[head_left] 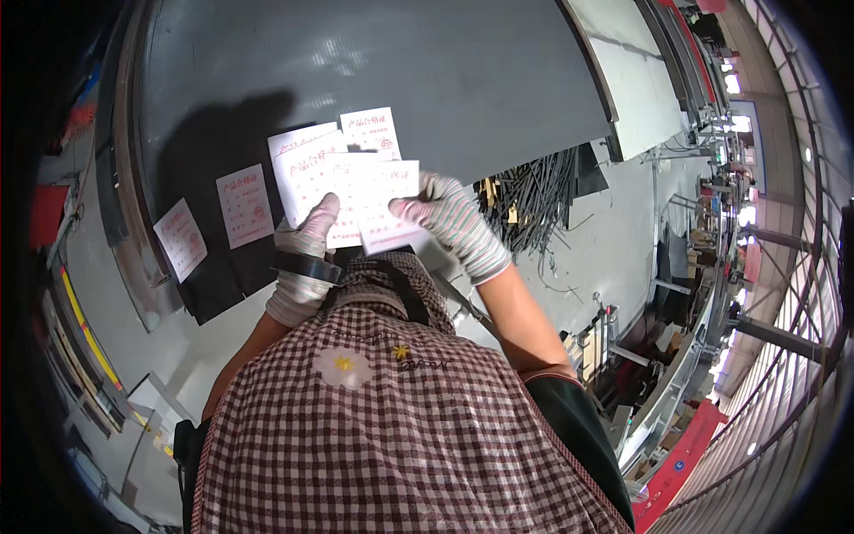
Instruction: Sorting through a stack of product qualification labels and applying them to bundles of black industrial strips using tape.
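White paper slips (pixel 342 182) with pink printing sit fanned out between two gloved hands, held up in front of a broad grey sheet (pixel 400 71) of metal. The left hand (pixel 307 240) grips the lower left of the fan, thumb pressed on the front of the slips, fingers closed behind them. The right hand (pixel 454 218) pinches the lower right corner of the fan, its fingers curled on one slip; the two hands are close together, both clamped on the same bundle. Both gloves are knitted, pale with a faint stripe (the cuff of the right one reaches the wrist). A dark roll of tape (pixel 307 265) rings the left wrist.

Two more slips (pixel 245 205) lie flat on the grey sheet to the left of the hands, one near the fan, the other (pixel 181 238) further out toward the sheet's edge. One slip (pixel 371 129) sits on the sheet just above the fan; whether it touches the held ones I cannot tell.

A checked apron (pixel 391 427) in red and white, with a small flower on it, fills the lower middle of the view. To the right of the hands a heap of thin dark strips (pixel 534 191) lies on the pale floor (pixel 605 240).
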